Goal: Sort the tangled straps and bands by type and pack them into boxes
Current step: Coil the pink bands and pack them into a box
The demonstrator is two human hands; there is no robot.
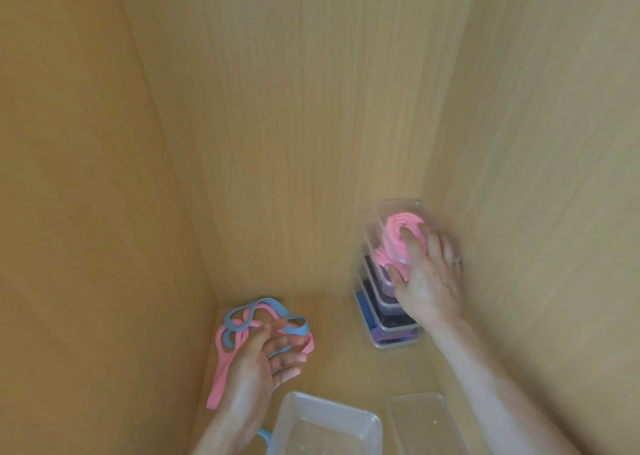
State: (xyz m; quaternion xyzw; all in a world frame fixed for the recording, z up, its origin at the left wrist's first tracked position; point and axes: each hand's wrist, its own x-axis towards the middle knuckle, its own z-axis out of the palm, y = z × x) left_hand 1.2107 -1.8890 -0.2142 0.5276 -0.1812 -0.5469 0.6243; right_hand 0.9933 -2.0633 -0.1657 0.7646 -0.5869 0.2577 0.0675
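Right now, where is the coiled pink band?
The coiled pink band sits right of centre in the head view, in the stack's top box, under the right hand.

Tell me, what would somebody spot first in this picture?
Probably the bright pink band coiled in the top box of a stack in the right corner, with the right hand pressing on it. Next, the tangle of pink and blue bands on the left, under the left hand. An empty clear box sits nearest the camera.
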